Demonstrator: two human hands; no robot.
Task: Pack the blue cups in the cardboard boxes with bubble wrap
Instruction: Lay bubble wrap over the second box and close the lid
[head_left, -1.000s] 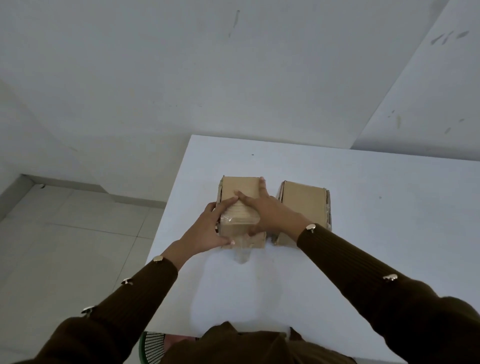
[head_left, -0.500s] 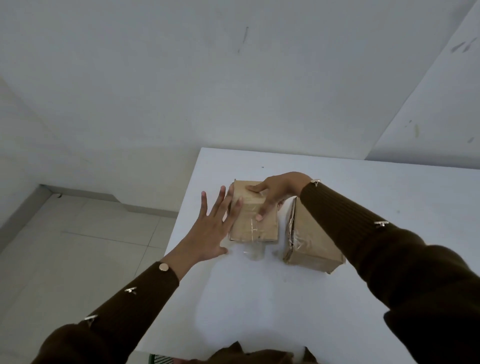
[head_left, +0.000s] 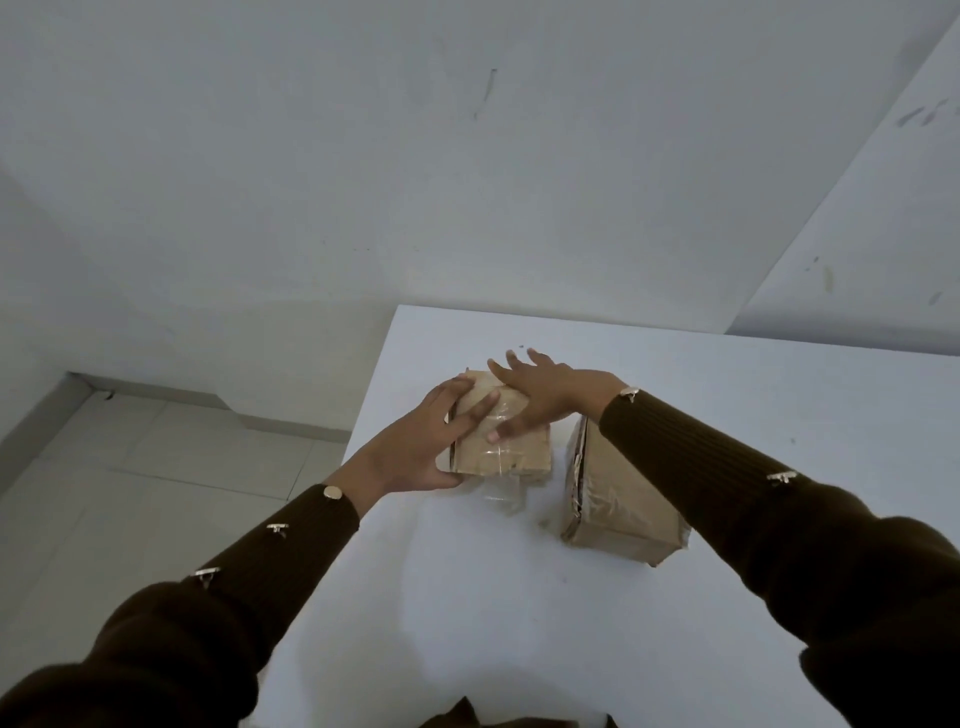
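On the left part of the white desk (head_left: 727, 395), the left hand (head_left: 415, 447) holds the left side of a small brown cardboard box (head_left: 524, 449). Its fingers lie over the top and its thumb wraps round the near corner. The right hand (head_left: 545, 395) lies flat across the far top of the same box, with its fingers straight and spread. The box is closed, and shiny clear tape (head_left: 497, 460) runs over its top. A second brown cardboard box (head_left: 618, 499), also closed, stands just beside it on the right.

Dim, flat light — slight blur
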